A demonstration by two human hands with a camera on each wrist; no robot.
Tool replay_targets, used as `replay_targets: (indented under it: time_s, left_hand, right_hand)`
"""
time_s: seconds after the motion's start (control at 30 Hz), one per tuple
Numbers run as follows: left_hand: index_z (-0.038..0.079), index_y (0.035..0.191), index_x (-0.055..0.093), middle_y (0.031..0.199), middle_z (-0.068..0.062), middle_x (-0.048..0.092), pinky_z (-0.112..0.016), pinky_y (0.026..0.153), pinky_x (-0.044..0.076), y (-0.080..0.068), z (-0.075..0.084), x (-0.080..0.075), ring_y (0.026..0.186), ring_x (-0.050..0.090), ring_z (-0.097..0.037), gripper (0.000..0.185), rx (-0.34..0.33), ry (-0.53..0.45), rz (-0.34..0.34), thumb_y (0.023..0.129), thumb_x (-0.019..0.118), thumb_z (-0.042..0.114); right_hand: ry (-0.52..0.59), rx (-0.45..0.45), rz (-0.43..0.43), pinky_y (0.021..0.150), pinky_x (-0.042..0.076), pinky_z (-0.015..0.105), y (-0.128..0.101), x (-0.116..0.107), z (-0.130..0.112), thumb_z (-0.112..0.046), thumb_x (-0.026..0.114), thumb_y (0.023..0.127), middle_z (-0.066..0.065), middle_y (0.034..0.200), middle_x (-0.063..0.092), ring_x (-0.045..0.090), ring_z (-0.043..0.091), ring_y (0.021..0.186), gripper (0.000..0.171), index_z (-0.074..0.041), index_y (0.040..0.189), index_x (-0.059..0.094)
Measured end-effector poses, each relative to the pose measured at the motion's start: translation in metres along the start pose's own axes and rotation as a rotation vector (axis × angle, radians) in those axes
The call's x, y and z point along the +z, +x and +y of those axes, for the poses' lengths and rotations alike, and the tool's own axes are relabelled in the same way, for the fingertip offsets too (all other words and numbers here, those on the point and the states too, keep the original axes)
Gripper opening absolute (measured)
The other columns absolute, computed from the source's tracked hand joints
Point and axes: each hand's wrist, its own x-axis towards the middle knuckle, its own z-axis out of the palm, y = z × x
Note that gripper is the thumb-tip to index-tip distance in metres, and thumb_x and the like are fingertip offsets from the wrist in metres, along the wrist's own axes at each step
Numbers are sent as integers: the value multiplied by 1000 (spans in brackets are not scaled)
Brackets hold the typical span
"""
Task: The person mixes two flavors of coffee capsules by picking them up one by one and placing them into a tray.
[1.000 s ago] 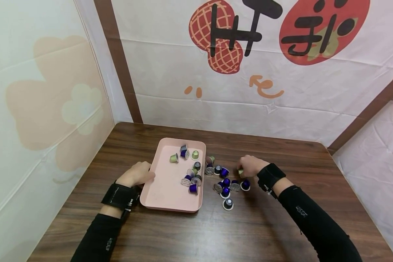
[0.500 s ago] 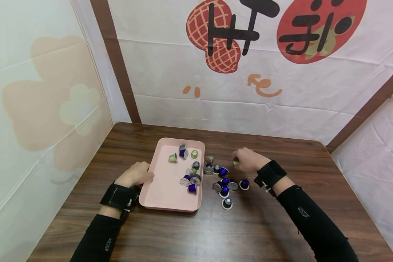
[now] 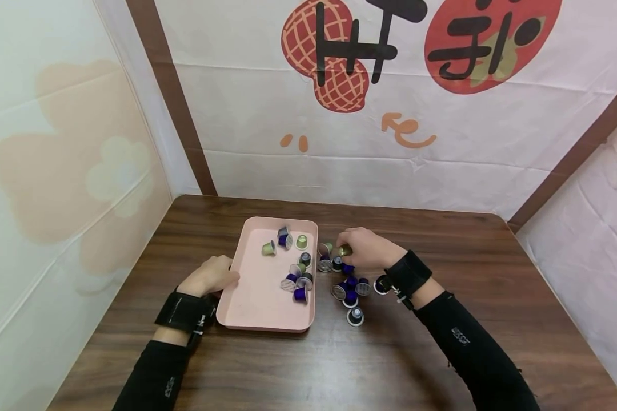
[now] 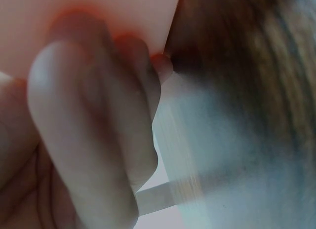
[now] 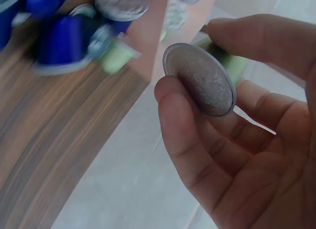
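A pink tray [image 3: 259, 302] lies on the table with several coffee capsules in it, green, blue and dark ones, mostly along its right half. My left hand [image 3: 208, 275] grips the tray's left rim. In the left wrist view its curled fingers [image 4: 94, 115] press up to the pink edge. Between thumb and fingers, my right hand [image 3: 371, 248] pinches a green coffee capsule [image 5: 200, 81], its round foil lid facing the wrist camera. This hand hovers just right of the tray, above loose capsules, and hides part of a blue capsule [image 3: 347, 268].
Several loose capsules lie right of the tray: a blue cluster [image 3: 351, 298], a dark one [image 3: 355, 316] nearer the front, and a green one [image 3: 325, 249] close by the tray's rim. Behind the wooden table [image 3: 442, 354] hangs a printed white cloth [image 3: 247, 125].
My right hand has carried the green capsule leftward toward the tray, over the loose capsules. The left hand keeps its place on the rim. The head view has shifted slightly.
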Motion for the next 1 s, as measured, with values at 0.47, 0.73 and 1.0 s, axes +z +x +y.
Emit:
replay_targets:
  time_s: [0.47,0.73,1.0]
  left_hand:
    - [-5,98,62,79,-11,61,-31,52,51,-4,-5,-2,61,61,-20,25,-14,-9,-9,83,49,10]
    - [-5,96,63,78,-11,61,-32,51,51,-6,-2,-3,60,61,-20,24,-7,-1,2,83,50,9]
    - [-2,91,63,75,-10,60,-31,50,50,-3,3,-2,58,60,-19,20,-2,8,-7,82,50,9]
  right_hand:
    - [71,-124,-6,64,42,24,36,20,-51,-9,66,85,0,88,51,48,12,74,13,-6,98,63]
    - [81,-103,-55,64,42,20,48,31,-71,-14,64,87,-4,89,53,48,10,75,16,-8,102,64]
    - [107,-112,-79,66,42,17,54,41,-81,-16,68,86,-4,90,55,49,8,76,22,-6,105,65]
